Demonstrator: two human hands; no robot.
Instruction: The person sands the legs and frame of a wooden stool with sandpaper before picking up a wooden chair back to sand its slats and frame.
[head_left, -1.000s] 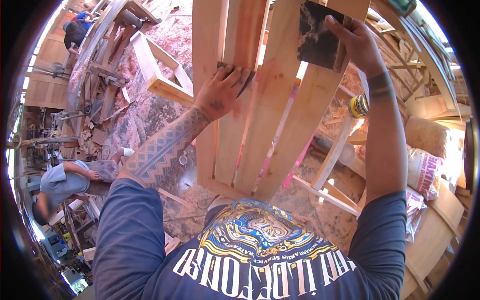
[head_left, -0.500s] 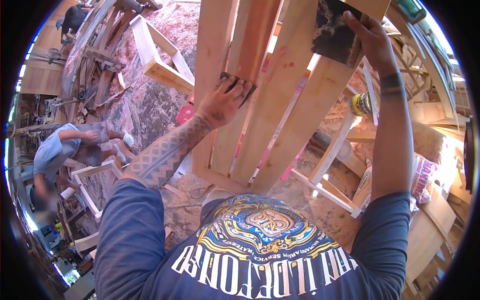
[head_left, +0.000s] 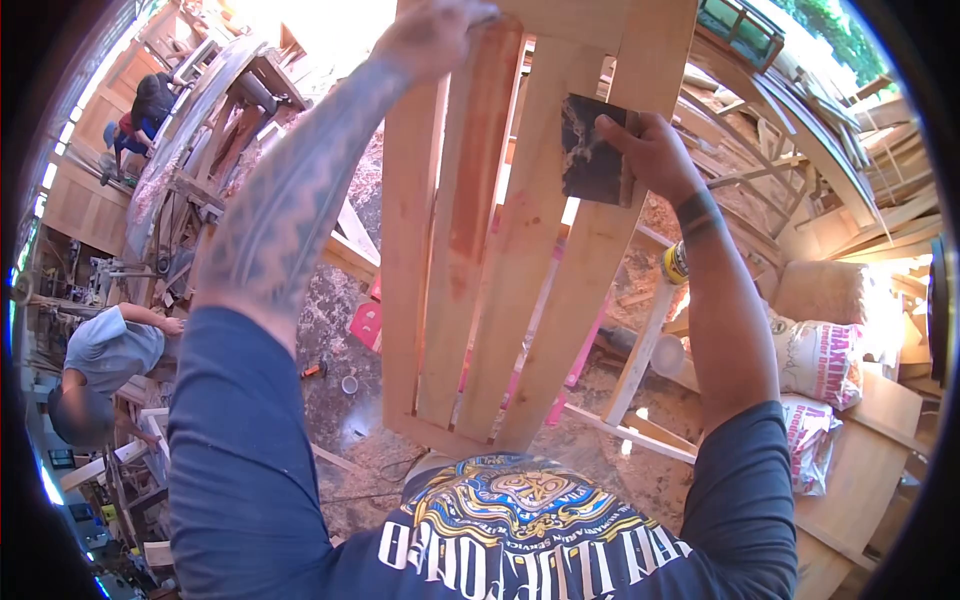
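A pale slatted wooden panel [head_left: 455,330] stretches away in front of me, with narrow gaps between its boards. Along one slat runs a wet-looking reddish-brown streak [head_left: 488,160]. My left hand [head_left: 432,38], blurred, is over the streak's far end; its fingers are closed on a thin dark spreader, mostly hidden by the hand. My right hand [head_left: 655,155] grips a dark square board [head_left: 592,150] by its right edge, thumb on top. Pale smears mark that board's face, and it overlaps the panel's right-hand slats.
A yellow-labelled can [head_left: 676,262] stands right of the panel. Printed sacks [head_left: 825,360] and stacked lumber [head_left: 860,210] lie farther right. To the left are a pink object [head_left: 367,325], a crouching person [head_left: 115,345] and another person [head_left: 150,105] farther off.
My left hand has moved up the slat to its far end. The dark board in my right hand has come lower and left, and the view has shifted.
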